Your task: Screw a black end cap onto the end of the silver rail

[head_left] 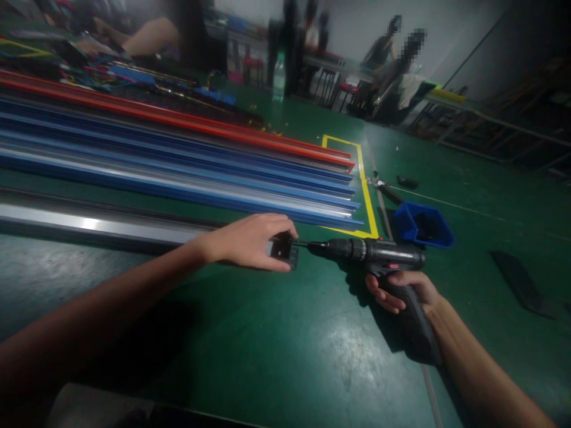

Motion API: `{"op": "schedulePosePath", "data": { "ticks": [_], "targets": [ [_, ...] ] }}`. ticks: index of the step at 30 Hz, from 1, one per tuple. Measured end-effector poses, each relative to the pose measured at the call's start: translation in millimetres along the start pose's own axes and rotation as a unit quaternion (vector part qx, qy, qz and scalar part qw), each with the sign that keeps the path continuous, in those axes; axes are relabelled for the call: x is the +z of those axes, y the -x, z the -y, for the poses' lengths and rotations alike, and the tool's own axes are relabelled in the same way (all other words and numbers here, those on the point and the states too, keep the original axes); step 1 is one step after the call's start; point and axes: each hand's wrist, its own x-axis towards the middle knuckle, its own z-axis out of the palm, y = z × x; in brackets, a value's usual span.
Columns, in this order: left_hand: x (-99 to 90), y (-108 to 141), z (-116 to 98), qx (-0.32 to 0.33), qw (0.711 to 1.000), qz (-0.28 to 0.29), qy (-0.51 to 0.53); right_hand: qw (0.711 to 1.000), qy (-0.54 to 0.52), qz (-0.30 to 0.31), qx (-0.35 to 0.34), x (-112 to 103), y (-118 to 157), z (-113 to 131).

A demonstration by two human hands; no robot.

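Note:
My left hand [252,242] grips a small black end piece [282,249] at the end of a long grey metal profile [111,224]. A black cordless drill [390,254] lies in my right hand [404,291], its fingers wrapped round the handle. The drill points left, and its bit reaches the edge of the end piece; whether it sits in a hole is too small to tell. Beyond my left hand, several blue profiles [223,178] and red profiles [214,126] lie side by side on the green table [285,351].
A blue bin [423,224] with dark contents stands beyond the drill. Near it lie a dark-handled tool [389,191] and yellow tape [369,208]. A black flat piece [521,282] is at the right. Farther back are a bottle [279,77], wires and another person's arm [151,40].

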Motion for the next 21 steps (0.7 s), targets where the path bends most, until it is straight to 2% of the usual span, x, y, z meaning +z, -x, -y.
{"op": "schedulePosePath", "data": {
  "ticks": [12,21],
  "targets": [
    [0.3,-0.1,0.9,-0.009,1.0,0.004,0.006,1.0,-0.015,-0.015,0.007,2.5,-0.2,0.7],
    [0.9,0.3,1.2,-0.003,1.0,0.001,0.005,1.0,-0.015,-0.001,0.003,-0.3,0.1,-1.3]
  ]
}}
